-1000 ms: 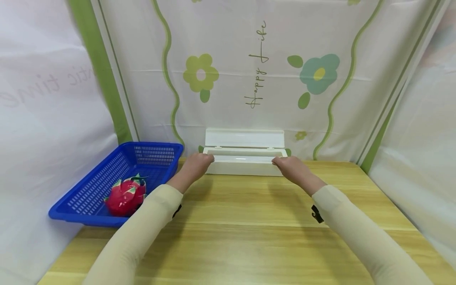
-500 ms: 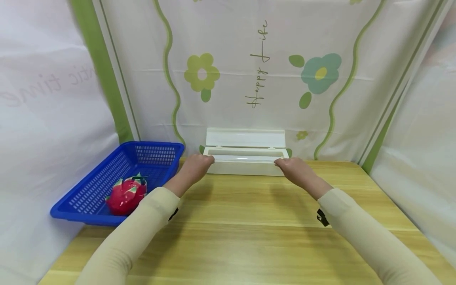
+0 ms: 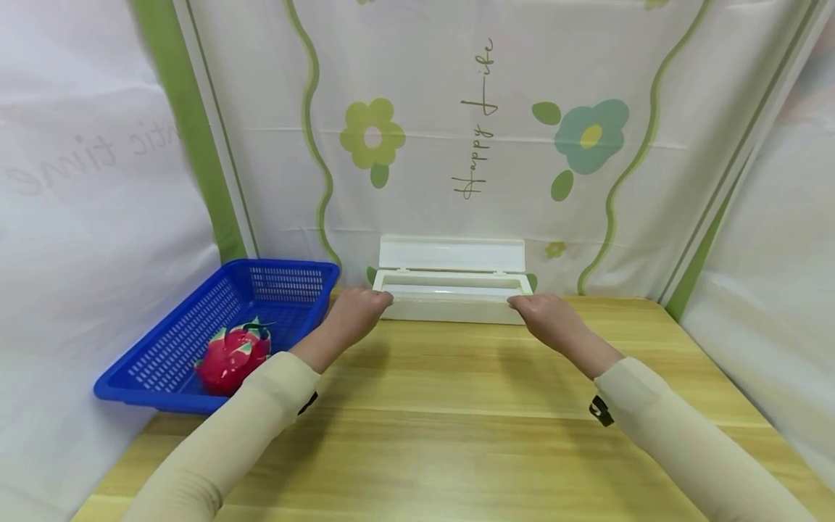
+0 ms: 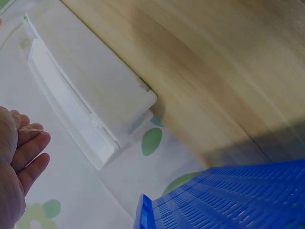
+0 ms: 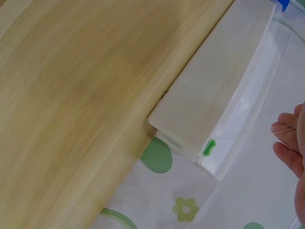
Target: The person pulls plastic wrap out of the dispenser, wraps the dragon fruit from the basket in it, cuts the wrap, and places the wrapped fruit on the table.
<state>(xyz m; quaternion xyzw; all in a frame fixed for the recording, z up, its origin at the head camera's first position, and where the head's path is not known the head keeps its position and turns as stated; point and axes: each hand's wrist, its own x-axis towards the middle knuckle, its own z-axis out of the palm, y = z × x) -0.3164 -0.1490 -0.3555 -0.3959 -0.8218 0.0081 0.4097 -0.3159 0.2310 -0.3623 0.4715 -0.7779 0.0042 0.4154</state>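
White box along table's far edge

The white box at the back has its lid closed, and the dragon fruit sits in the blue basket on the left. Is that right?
Not quite: the lid of the white box stands open at its back edge, as the head view shows. The dragon fruit does sit in the blue basket.

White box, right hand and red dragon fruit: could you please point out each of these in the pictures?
White box [image 3: 453,312], head view: on its front wall.
Right hand [image 3: 548,317], head view: on the back of the hand.
Red dragon fruit [image 3: 230,365], head view: on its red skin.
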